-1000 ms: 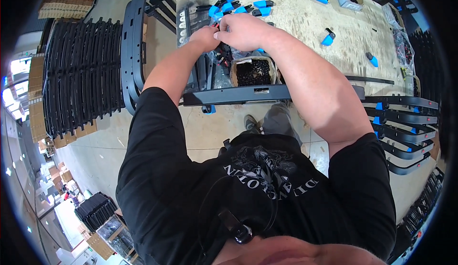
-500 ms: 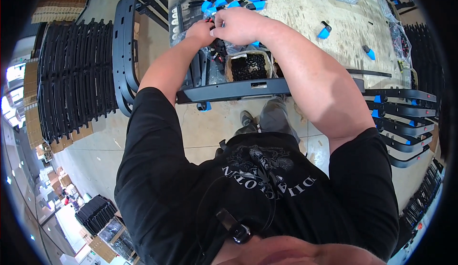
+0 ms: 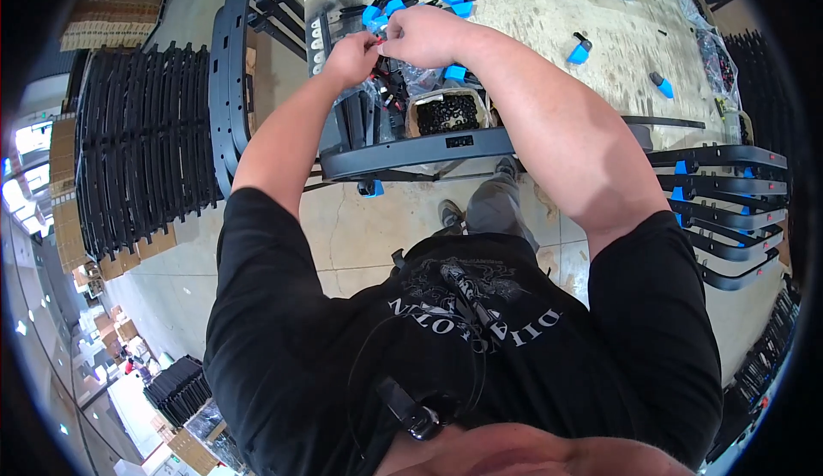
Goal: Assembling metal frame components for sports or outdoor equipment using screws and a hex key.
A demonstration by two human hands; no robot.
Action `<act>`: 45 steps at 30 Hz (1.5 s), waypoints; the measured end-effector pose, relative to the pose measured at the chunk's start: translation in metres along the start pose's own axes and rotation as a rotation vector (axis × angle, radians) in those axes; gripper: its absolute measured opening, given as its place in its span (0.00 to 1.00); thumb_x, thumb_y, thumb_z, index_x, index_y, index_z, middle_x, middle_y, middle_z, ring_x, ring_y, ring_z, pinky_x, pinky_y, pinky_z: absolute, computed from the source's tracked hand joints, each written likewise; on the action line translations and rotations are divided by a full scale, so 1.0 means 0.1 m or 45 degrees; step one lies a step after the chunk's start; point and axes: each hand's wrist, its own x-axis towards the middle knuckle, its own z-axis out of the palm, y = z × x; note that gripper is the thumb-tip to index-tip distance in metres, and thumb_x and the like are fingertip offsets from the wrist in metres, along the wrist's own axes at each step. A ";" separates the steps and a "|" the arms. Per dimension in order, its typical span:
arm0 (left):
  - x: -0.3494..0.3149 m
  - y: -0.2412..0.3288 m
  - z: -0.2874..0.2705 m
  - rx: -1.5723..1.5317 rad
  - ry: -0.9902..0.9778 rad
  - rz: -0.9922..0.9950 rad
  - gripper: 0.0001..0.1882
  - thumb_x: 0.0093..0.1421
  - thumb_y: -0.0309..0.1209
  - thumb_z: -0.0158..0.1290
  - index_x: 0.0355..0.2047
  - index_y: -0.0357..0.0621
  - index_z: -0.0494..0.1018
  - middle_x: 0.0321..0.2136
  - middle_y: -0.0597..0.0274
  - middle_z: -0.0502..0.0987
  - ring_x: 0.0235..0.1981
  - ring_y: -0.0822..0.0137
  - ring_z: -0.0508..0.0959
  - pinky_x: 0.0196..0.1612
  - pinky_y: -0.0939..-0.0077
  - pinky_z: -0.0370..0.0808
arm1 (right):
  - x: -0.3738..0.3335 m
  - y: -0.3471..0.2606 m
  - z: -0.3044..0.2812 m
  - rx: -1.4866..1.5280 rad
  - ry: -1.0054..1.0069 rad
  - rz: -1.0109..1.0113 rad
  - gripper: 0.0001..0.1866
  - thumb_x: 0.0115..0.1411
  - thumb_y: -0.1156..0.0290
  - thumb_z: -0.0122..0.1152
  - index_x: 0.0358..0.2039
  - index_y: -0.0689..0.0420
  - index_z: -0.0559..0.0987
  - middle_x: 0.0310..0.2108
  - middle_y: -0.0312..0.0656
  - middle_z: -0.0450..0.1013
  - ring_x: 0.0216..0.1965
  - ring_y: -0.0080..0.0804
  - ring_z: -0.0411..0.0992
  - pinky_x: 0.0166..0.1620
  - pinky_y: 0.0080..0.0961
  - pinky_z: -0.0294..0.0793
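At the left part of the worktable, my left hand [image 3: 350,59] and my right hand [image 3: 420,37] meet with fingers pinched. Between their fingertips is a small red-and-black piece [image 3: 378,42], mostly hidden, its kind unclear. Just below them lie loose black parts with red bits [image 3: 387,90] on clear plastic. Beyond my hands lies a cluster of blue-and-black clamp-like pieces [image 3: 403,1]. Toward me stands an open box of small black parts [image 3: 447,114]. A dark metal bar [image 3: 420,152] runs along the table's near edge, below both hands.
More blue-and-black pieces [image 3: 580,48] lie on the stained tabletop [image 3: 523,47]. Curved black frames [image 3: 724,186] are stacked at the right, and others [image 3: 230,81] stand left of the table. Rows of black slats [image 3: 146,150] stand farther left.
My hands stay together over the same spot, with the left one turned slightly and the red piece showing between the fingertips. The view has shifted a little.
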 end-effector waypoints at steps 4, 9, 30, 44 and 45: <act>-0.44 0.55 -0.54 -0.499 -0.047 -0.177 0.14 0.65 0.32 0.55 0.47 0.36 0.77 0.30 0.54 0.82 0.33 0.63 0.83 0.42 0.68 0.80 | 0.07 0.02 -0.02 0.002 0.204 0.135 0.23 0.63 0.50 0.61 0.40 0.59 0.83 0.38 0.50 0.81 0.41 0.44 0.80 0.45 0.38 0.78; -1.34 1.60 -1.11 -0.720 0.161 0.034 0.10 0.66 0.27 0.56 0.45 0.36 0.78 0.31 0.60 0.81 0.30 0.71 0.79 0.37 0.75 0.76 | 0.03 -0.03 -0.20 0.199 0.282 0.267 0.25 0.65 0.49 0.58 0.38 0.62 0.83 0.30 0.51 0.81 0.32 0.43 0.81 0.40 0.38 0.80; -1.73 2.31 -0.93 -0.108 0.252 0.641 0.12 0.56 0.27 0.62 0.41 0.41 0.78 0.34 0.55 0.78 0.36 0.53 0.80 0.39 0.63 0.79 | 0.07 0.02 -0.06 -0.041 0.140 0.025 0.28 0.63 0.46 0.56 0.39 0.62 0.85 0.40 0.55 0.80 0.43 0.49 0.79 0.49 0.40 0.77; -1.72 2.55 -0.90 0.366 0.193 0.624 0.19 0.61 0.33 0.59 0.48 0.35 0.73 0.41 0.50 0.76 0.42 0.50 0.78 0.47 0.57 0.75 | -0.03 -0.05 -0.10 -0.067 0.007 -0.060 0.29 0.62 0.47 0.57 0.42 0.65 0.85 0.46 0.58 0.79 0.49 0.52 0.78 0.55 0.41 0.76; -1.75 2.56 -0.88 0.396 0.192 0.605 0.22 0.62 0.35 0.59 0.50 0.33 0.71 0.41 0.49 0.76 0.42 0.50 0.78 0.46 0.58 0.75 | -0.03 -0.07 -0.10 -0.070 -0.020 -0.056 0.29 0.62 0.47 0.57 0.43 0.65 0.85 0.46 0.58 0.79 0.49 0.52 0.78 0.54 0.41 0.76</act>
